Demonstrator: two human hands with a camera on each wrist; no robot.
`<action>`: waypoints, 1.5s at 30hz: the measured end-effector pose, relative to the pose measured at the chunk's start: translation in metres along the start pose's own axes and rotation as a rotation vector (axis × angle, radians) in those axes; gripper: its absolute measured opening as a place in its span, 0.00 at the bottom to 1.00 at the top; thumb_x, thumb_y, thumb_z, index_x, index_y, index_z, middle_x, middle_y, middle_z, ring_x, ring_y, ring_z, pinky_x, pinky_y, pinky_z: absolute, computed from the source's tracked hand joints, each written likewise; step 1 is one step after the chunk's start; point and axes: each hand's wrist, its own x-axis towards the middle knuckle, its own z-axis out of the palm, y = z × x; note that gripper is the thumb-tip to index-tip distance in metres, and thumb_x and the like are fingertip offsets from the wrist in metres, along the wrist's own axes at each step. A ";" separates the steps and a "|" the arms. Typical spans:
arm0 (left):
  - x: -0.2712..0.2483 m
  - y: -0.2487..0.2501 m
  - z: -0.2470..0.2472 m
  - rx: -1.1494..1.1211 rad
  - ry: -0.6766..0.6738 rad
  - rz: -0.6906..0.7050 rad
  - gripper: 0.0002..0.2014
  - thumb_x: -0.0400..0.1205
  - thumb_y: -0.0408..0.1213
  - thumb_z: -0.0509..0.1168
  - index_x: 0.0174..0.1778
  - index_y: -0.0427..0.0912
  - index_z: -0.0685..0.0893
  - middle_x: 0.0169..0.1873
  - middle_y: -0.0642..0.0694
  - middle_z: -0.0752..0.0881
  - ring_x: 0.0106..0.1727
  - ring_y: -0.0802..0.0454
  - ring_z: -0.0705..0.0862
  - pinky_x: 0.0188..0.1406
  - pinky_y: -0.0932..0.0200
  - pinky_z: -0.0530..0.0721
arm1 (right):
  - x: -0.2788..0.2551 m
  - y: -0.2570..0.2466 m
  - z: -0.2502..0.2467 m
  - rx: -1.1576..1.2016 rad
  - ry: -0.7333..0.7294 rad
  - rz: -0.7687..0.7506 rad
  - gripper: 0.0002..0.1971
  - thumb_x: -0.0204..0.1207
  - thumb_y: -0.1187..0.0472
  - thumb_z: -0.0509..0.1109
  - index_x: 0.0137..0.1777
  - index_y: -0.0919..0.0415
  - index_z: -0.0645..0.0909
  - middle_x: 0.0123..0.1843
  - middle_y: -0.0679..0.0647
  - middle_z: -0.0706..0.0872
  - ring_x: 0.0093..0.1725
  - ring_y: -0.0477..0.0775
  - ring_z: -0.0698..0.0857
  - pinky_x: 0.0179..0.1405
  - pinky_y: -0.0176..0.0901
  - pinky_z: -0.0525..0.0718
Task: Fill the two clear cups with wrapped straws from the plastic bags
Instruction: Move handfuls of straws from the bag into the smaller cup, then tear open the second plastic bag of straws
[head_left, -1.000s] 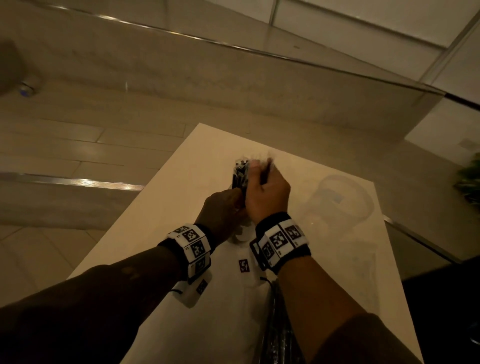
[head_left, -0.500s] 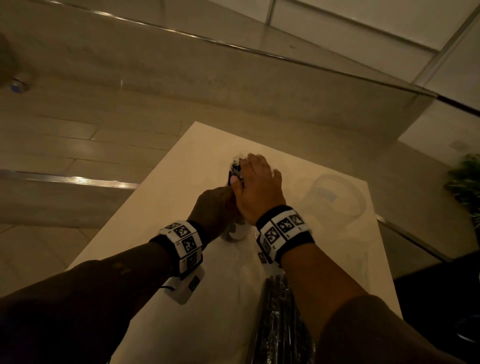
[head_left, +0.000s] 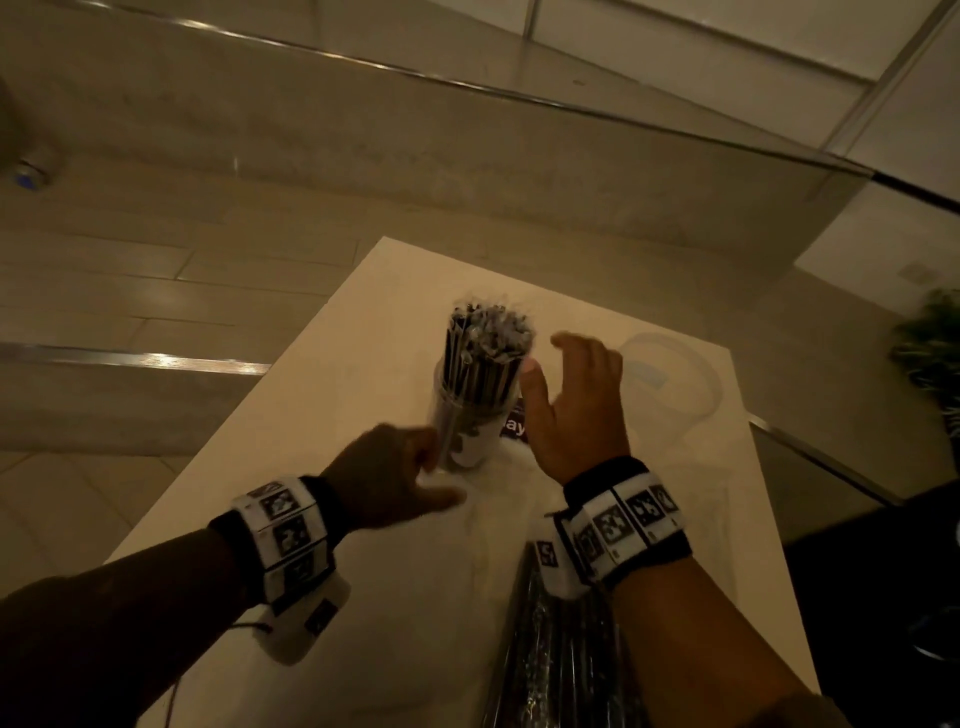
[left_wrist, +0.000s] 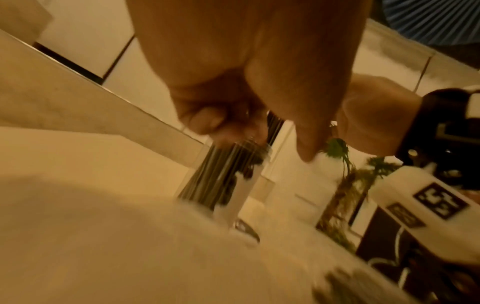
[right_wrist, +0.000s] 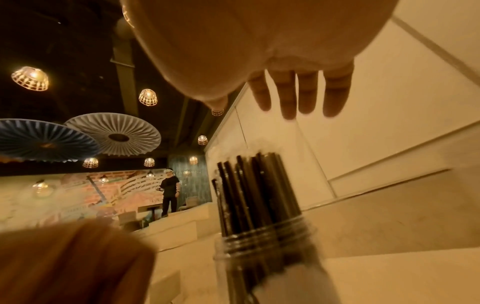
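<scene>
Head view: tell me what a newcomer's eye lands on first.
The clear cup packed with dark wrapped straws stands upright mid-table, between both hands. The right hand hovers open just right of it; the left hand is at its base, and whether it touches is too blurred to tell. A second, empty clear cup lies farther right.

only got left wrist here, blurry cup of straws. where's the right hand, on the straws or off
Observer: Off. The right hand is open beside the cup, fingers spread, touching nothing.
Operator: how full is that cup
Observer: It looks packed; the straws stand well above its rim in the head view.
Operator: and the other one
Observer: The second cup stands on the table, right of that hand, and looks empty.
</scene>
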 end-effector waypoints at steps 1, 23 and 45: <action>-0.010 -0.004 0.007 0.076 -0.212 -0.087 0.23 0.68 0.68 0.67 0.42 0.53 0.74 0.35 0.56 0.78 0.35 0.59 0.77 0.37 0.59 0.83 | -0.010 0.011 -0.003 -0.044 -0.083 0.038 0.22 0.81 0.46 0.58 0.62 0.64 0.77 0.58 0.61 0.81 0.61 0.64 0.76 0.58 0.52 0.76; 0.065 0.117 0.093 -0.056 -0.075 -0.224 0.15 0.81 0.51 0.63 0.33 0.46 0.75 0.31 0.49 0.77 0.39 0.49 0.78 0.37 0.59 0.71 | -0.108 0.140 -0.018 -0.259 -0.833 0.617 0.12 0.83 0.55 0.60 0.57 0.61 0.79 0.62 0.61 0.84 0.60 0.64 0.83 0.67 0.56 0.77; 0.050 0.184 0.035 -1.633 -0.517 -0.206 0.22 0.64 0.52 0.67 0.37 0.36 0.72 0.39 0.33 0.83 0.36 0.39 0.84 0.37 0.51 0.83 | -0.080 0.121 -0.132 0.528 -0.380 0.695 0.15 0.85 0.56 0.62 0.41 0.67 0.79 0.28 0.57 0.81 0.26 0.50 0.80 0.32 0.43 0.77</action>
